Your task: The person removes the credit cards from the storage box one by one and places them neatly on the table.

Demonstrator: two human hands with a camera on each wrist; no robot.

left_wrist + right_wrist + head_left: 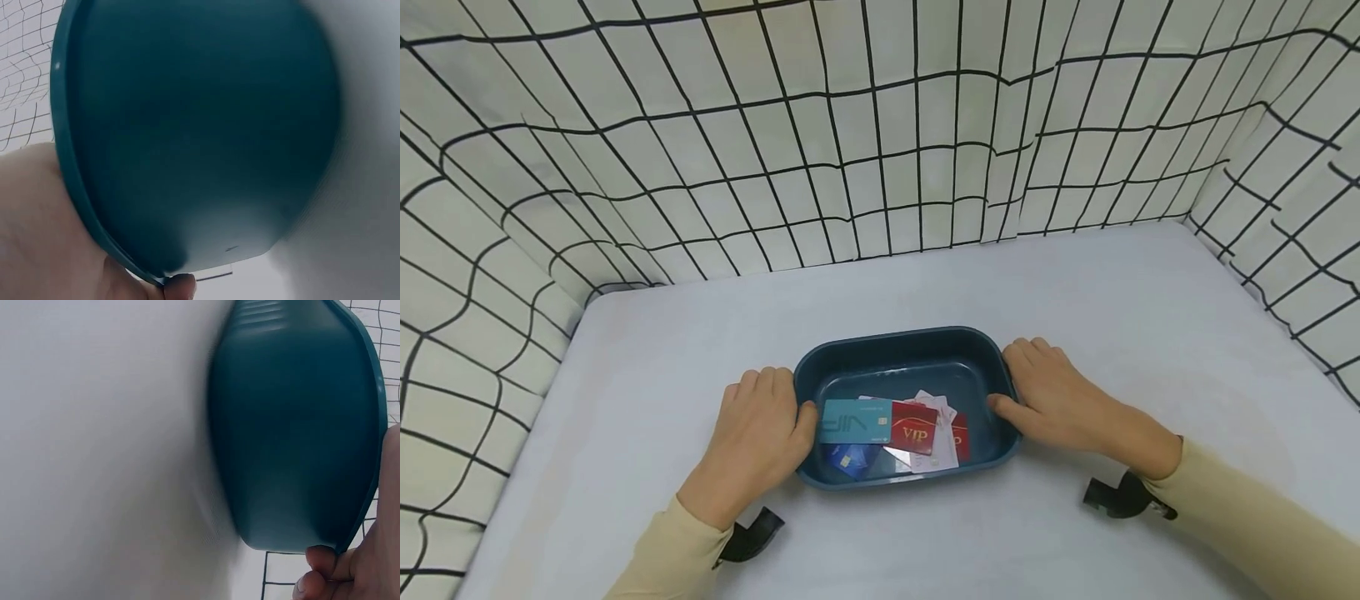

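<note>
A dark teal plastic tub (887, 354) with rounded corners sits in the middle of the white surface. My left hand (756, 437) grips its left end, thumb over the rim; in the left wrist view the fingertips (180, 286) curl under the lip. At the other end my right hand (1056, 400) holds the rim, its thumb reaching inside and its fingertips (320, 559) beneath the edge. Several cards lie overlapping inside: a light blue card (853, 421), a red VIP card (913, 427), a dark blue card (852, 460) and whitish ones partly covered.
A white-covered table (715, 325) spreads around the tub. White walls with a black grid pattern (880, 158) rise behind it and on both sides. A black wrist device (752, 535) sits under the left wrist, another black device (1123, 496) under the right.
</note>
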